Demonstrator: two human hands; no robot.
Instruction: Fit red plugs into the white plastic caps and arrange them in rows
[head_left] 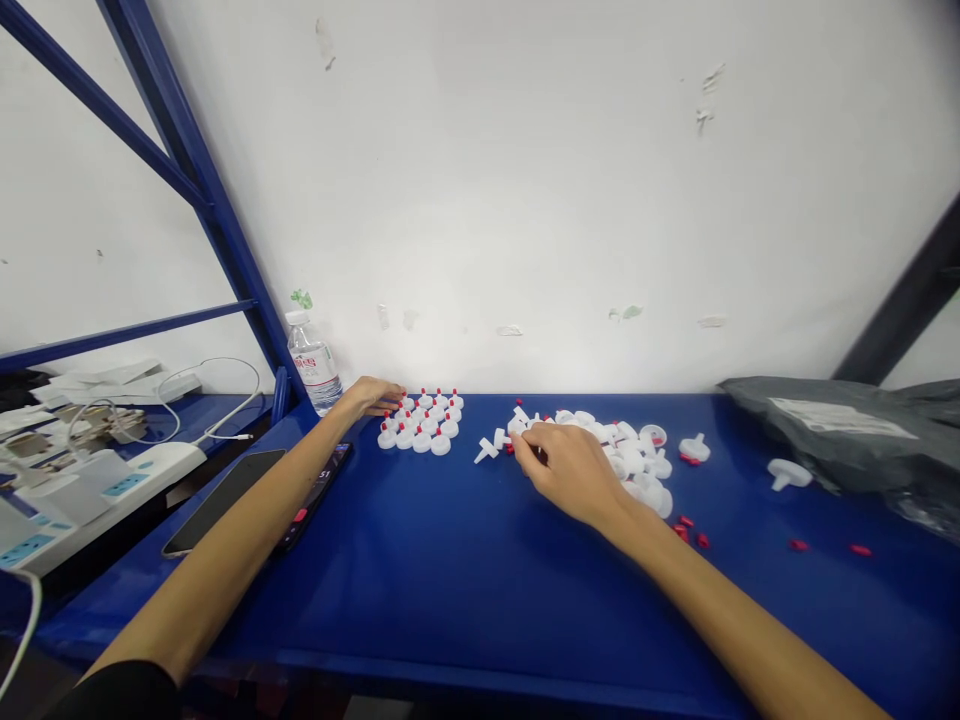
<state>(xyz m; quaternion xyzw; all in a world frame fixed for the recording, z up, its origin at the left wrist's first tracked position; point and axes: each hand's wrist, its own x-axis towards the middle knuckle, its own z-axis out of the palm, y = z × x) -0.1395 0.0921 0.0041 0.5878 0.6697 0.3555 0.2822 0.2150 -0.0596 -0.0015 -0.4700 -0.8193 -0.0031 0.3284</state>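
Note:
My left hand [375, 396] rests at the back left of a block of white nozzle caps [422, 440] standing upright in rows, each with a small red tip. Its fingers are stretched out and touch the outer caps. Toward the middle of the table, my right hand [574, 470] is at the left edge of a loose pile of white nozzle caps [634, 460]. Its thumb and fingers are pinched on a white nozzle cap [516, 426], partly hidden by the fingertips. Two loose caps [487, 449] lie just left of that hand. Red tips [682, 530] are scattered by the pile.
On the blue table [420, 580], two phones [225, 500] lie under my left forearm. A water bottle [313, 365] stands at the back left. A dark plastic bag [847, 425] lies at the right. A power strip [112, 500] with cables is at the far left.

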